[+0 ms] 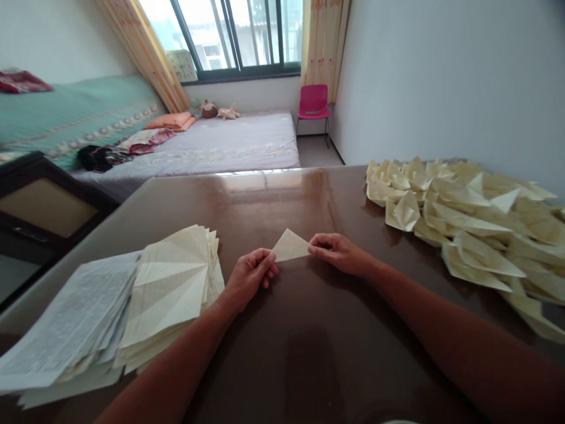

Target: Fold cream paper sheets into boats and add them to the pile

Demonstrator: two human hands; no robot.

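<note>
Between my two hands a small cream sheet of paper, folded into a triangle, is held just over the brown table, its point facing away from me. My left hand pinches the left corner between thumb and fingers. At the opposite corner, my right hand grips the paper the same way. Close to my left forearm lies a stack of creased cream paper, its top sheet marked with fan-like fold lines. Beyond my right arm spreads a large pile of folded paper boats.
Printed sheets lie at the table's left, partly under the creased stack. Past the far edge are a bed, a pink chair and a window. A dark cabinet stands to the left, a white wall on the right.
</note>
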